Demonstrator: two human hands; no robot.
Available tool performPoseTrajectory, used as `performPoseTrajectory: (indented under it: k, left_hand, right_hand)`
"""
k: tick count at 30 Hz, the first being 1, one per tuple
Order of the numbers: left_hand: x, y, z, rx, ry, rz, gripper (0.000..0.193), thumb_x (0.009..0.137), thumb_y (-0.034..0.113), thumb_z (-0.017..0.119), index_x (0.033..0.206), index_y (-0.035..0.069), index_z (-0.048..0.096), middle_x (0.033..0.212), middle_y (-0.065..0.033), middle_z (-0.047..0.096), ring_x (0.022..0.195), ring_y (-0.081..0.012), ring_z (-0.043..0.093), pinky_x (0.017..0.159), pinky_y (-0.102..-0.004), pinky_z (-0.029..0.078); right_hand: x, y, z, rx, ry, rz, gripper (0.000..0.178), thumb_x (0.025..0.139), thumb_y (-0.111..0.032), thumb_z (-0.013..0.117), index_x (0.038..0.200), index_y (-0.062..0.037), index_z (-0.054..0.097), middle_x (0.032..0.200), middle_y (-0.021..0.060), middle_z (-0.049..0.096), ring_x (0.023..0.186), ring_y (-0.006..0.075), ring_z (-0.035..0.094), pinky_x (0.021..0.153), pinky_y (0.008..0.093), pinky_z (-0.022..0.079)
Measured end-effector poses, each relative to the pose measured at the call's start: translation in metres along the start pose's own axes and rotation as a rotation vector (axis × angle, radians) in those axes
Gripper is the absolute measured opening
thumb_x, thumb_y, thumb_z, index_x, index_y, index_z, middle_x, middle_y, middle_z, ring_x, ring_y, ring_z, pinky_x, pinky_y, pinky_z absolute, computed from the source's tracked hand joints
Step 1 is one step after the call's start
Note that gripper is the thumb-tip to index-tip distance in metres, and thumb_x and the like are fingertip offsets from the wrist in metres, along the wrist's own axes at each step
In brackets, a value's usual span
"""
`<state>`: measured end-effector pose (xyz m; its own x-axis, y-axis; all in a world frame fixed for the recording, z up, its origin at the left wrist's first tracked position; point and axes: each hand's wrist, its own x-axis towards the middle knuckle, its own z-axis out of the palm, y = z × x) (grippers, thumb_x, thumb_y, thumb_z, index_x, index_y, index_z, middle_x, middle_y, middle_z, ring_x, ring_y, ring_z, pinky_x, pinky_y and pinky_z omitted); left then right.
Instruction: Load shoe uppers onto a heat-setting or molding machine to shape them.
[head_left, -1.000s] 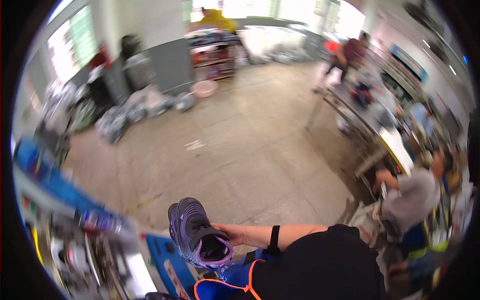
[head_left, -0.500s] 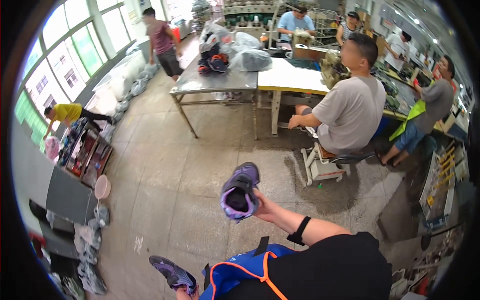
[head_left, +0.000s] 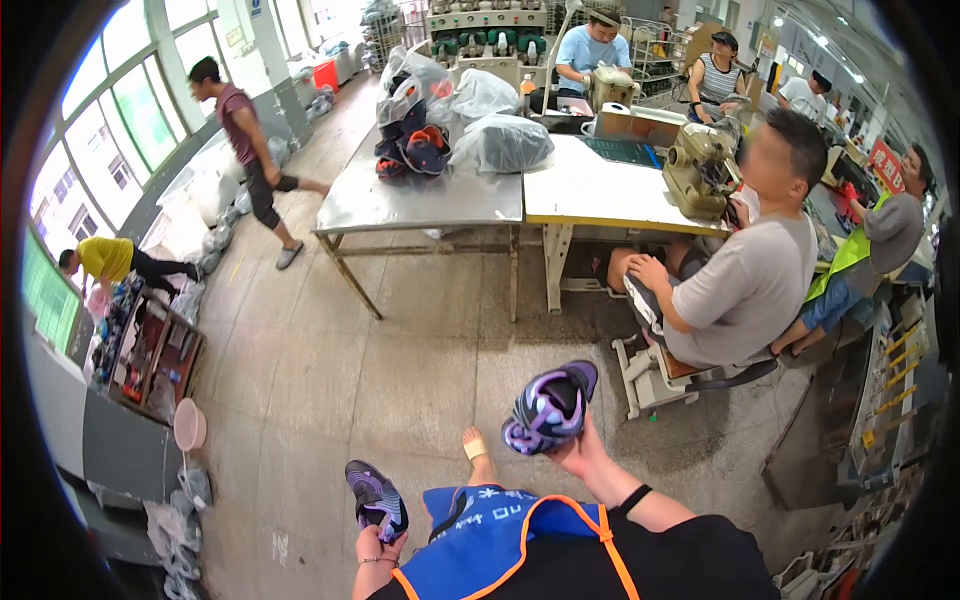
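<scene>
My right hand (head_left: pixel 580 448), a dark band round its wrist, grips a black and purple shoe (head_left: pixel 545 412) held out ahead of me with its heel end and opening in sight. In my left hand (head_left: pixel 381 546), lower and to the left, is a matching black and purple shoe (head_left: pixel 374 492), toe pointing away and the fingers closed at its rear part. Both shoes are in the air, apart from each other. A blue apron (head_left: pixel 480 545) with orange edging covers my front below them.
Ahead stands a metal table (head_left: pixel 430 200) bearing dark and orange shoes (head_left: pixel 420 150) and filled plastic bags (head_left: pixel 505 143). Joined to it is a sewing table with a sewing machine (head_left: pixel 697 168), where a seated person (head_left: pixel 745 265) sits. A walking person (head_left: pixel 255 150) is at left, near a pink basin (head_left: pixel 189 424).
I have moved forward, so the tables look closer. The right shoe has turned, and the left shoe has risen further into view. The walking person at left has stepped along.
</scene>
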<state>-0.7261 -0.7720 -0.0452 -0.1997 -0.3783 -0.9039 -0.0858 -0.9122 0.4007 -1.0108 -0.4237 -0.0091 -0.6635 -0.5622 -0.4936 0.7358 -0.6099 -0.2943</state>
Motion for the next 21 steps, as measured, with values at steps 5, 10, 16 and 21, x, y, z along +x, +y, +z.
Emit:
performPoseTrajectory:
  k: [5, 10, 16, 21]
  left_hand:
    - [0.076, 0.092, 0.12, 0.07, -0.126, 0.016, 0.055, 0.076, 0.009, 0.044, 0.131, 0.006, 0.042, 0.115, -0.0203, 0.058, 0.098, -0.0403, 0.061, 0.077, -0.0574, 0.056]
    - [0.098, 0.15, 0.272, 0.308, -0.218, 0.133, 0.044, 0.081, 0.009, 0.044, 0.124, -0.002, 0.041, 0.111, -0.0237, 0.056, 0.102, -0.0433, 0.058, 0.081, -0.0595, 0.054]
    - [0.139, 0.172, 0.399, 0.345, -0.385, 0.071, 0.059, 0.074, 0.0, 0.042, 0.132, 0.013, 0.042, 0.115, -0.021, 0.055, 0.094, -0.0421, 0.061, 0.068, -0.0557, 0.056]
    - [0.174, 0.171, 0.455, 0.433, -0.218, 0.059, 0.054, 0.078, 0.007, 0.043, 0.132, 0.016, 0.044, 0.108, -0.0164, 0.059, 0.086, -0.0358, 0.064, 0.066, -0.0529, 0.06]
  right_hand:
    - [0.123, -0.079, 0.078, 0.059, -0.047, -0.169, 0.081, 0.083, -0.069, 0.055, 0.141, -0.0137, 0.043, 0.145, 0.0092, 0.044, 0.13, 0.0284, 0.044, 0.109, 0.0469, 0.036]
    - [0.19, -0.165, 0.14, 0.074, 0.004, -0.369, 0.084, 0.081, -0.073, 0.05, 0.142, -0.0159, 0.042, 0.144, 0.0094, 0.043, 0.131, 0.0296, 0.042, 0.11, 0.0482, 0.034]
    - [0.263, -0.316, 0.165, 0.193, 0.002, -0.555, 0.077, 0.082, -0.07, 0.052, 0.139, -0.0195, 0.046, 0.143, 0.0058, 0.045, 0.128, 0.0281, 0.045, 0.107, 0.0484, 0.037]
    - [0.332, -0.469, 0.154, 0.243, 0.061, -0.736, 0.076, 0.083, -0.07, 0.053, 0.139, -0.0186, 0.046, 0.138, 0.0052, 0.05, 0.128, 0.0279, 0.047, 0.107, 0.0494, 0.037]
